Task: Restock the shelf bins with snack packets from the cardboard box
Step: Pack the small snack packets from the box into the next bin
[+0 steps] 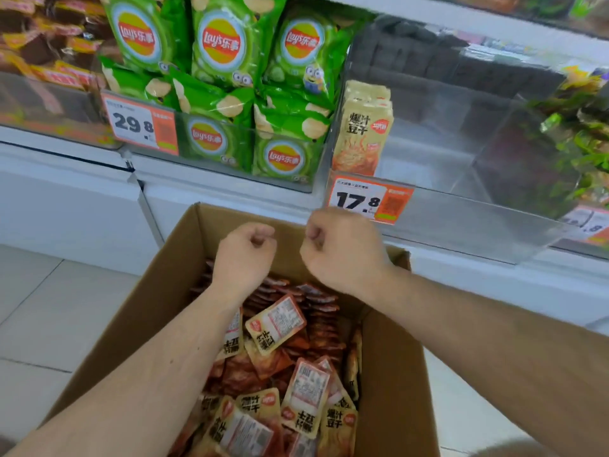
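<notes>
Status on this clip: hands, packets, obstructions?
Left hand, right hand: fists curled, no grip on anything, above the cardboard box. Snack packets in box. Clear bin nearly empty. No obstruction seen.

Snack packets (276, 324) lay in the cardboard box (392, 374) on the floor (49, 308), below the shelf bins (461, 199) (crisps (224, 47) left).

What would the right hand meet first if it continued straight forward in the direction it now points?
Probably the orange-and-white price tag marked 17.8 on the clear plastic shelf bin: the right hand, fingers curled and holding nothing, sits just below it in the picture. Depth is unclear.
</notes>
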Motion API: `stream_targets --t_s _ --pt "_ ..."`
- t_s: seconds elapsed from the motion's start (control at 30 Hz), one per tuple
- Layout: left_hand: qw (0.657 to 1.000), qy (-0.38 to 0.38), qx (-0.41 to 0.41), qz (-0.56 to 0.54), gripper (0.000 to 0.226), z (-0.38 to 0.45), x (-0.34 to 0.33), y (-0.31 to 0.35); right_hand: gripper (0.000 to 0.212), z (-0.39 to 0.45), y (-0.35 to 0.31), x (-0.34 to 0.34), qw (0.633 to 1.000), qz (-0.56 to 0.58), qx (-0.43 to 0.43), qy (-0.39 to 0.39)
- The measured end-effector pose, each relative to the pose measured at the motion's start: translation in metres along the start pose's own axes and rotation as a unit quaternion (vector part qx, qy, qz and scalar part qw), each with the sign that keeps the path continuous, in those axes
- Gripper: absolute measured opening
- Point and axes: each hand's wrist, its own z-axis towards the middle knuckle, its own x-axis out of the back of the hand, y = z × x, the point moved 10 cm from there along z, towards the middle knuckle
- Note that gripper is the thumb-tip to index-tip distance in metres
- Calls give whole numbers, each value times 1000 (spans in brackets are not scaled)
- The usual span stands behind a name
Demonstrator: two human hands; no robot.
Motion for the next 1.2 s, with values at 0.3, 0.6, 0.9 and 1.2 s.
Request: stream_targets --t_s 0.3,0.6,0.9,1.2 --pt "995 -43 80 44 16 -6 -11 -70 42 -77 118 -227 885 35 -346 -310" --pt "974 -81 206 48 14 -19 -23 -139 66 -108 152 -271 810 156 -531 -195" --pt "822 -186 505 -186 60 -78 -59 -175 29 -68 83 -204 964 147 -182 -130" --pt "877 -108 433 -178 22 -63 -40 -172 38 -114 86 -224 938 -21 -118 -326"
